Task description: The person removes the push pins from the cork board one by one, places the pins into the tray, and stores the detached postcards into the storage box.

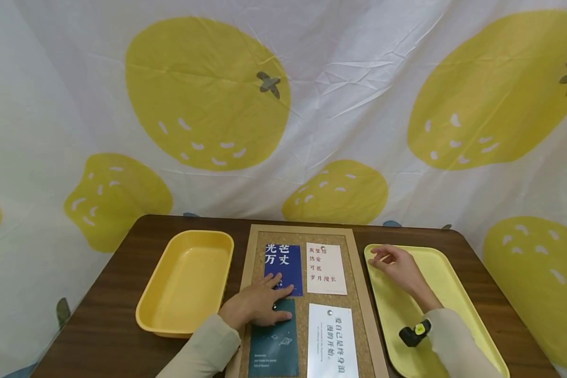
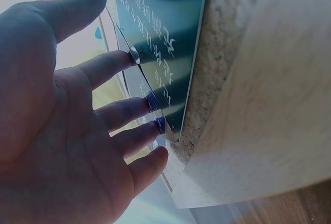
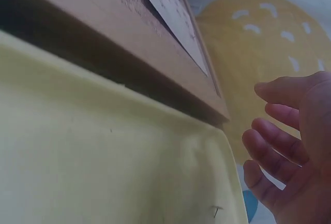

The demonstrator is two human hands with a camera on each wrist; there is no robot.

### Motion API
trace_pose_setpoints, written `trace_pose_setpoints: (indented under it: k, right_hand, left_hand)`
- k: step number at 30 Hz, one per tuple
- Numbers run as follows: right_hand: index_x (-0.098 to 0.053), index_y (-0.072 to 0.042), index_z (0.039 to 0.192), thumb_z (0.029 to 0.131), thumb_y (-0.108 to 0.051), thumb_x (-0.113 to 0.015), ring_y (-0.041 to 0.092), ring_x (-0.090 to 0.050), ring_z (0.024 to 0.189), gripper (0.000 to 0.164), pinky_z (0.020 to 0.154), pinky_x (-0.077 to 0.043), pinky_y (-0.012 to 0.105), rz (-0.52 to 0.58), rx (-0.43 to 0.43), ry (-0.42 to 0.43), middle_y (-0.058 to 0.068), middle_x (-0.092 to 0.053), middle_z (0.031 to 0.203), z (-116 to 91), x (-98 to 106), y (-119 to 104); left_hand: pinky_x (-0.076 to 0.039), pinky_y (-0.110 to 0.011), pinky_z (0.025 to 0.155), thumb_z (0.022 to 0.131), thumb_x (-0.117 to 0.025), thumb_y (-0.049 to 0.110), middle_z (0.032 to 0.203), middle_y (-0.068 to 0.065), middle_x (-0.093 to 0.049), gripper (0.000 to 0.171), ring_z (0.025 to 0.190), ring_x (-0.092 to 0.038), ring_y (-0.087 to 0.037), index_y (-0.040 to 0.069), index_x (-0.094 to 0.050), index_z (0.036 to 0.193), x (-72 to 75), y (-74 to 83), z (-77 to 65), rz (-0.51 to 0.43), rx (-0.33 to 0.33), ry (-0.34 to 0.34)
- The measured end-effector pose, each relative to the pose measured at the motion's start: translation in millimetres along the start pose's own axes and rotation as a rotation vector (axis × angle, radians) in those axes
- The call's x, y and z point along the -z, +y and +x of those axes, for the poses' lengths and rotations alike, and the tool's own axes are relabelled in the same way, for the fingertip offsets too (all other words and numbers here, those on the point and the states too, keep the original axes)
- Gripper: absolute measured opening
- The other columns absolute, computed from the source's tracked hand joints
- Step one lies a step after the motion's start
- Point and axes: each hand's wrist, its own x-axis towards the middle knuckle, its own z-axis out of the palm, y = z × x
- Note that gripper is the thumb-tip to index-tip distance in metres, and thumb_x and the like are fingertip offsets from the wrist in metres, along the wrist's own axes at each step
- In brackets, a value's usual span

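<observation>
My left hand [image 1: 263, 303] lies with spread fingers over the cork board [image 1: 302, 325]. Its fingertips touch the lower part of a blue card [image 1: 285, 270], and the thumb rests on a dark green card [image 1: 273, 349]. A pin [image 2: 135, 55] at the green card's top shows between them. Over the far left corner of a pale yellow tray [image 1: 434, 286] hovers my right hand [image 1: 398, 266], fingers loosely bent, with nothing visible in them. In the right wrist view a small thumbtack [image 3: 217, 209] sits in the tray near its corner.
Pinned on the board's right half are a pinkish card [image 1: 328, 281] and a white card [image 1: 328, 346]. To the left stands a deep yellow-orange bin [image 1: 189, 283]. All rest on a dark wooden table [image 1: 104, 310], with a lemon-print curtain [image 1: 340, 105] behind.
</observation>
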Motion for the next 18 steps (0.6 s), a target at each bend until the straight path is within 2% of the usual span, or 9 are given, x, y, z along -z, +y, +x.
trace_pose_setpoints:
  k: [6, 18]
  right_hand:
    - [-0.065, -0.004, 0.105, 0.083, -0.018, -0.071, 0.018, -0.059, 0.075, 0.026, 0.059, -0.048, 0.025, 0.020, -0.015, -0.045, 0.006, -0.065, 0.086, 6, -9, -8]
    - [-0.065, -0.001, 0.107, 0.084, -0.006, -0.066, 0.019, -0.056, 0.073, 0.023, 0.053, -0.046, 0.025, 0.075, 0.002, -0.114, 0.007, -0.062, 0.084, 14, -31, -33]
  left_hand:
    - [-0.021, -0.048, 0.112, 0.085, -0.054, 0.058, 0.154, -0.004, -0.022, 0.065, 0.143, -0.015, -0.027, 0.034, -0.037, 0.143, 0.7, 0.1, 0.1, -0.005, 0.005, -0.005]
    - [-0.023, -0.049, 0.111, 0.085, -0.054, 0.058, 0.154, -0.004, -0.022, 0.065, 0.143, -0.016, -0.027, 0.034, -0.037, 0.143, 0.3, 0.2, 0.2, 0.000, 0.005, -0.003]
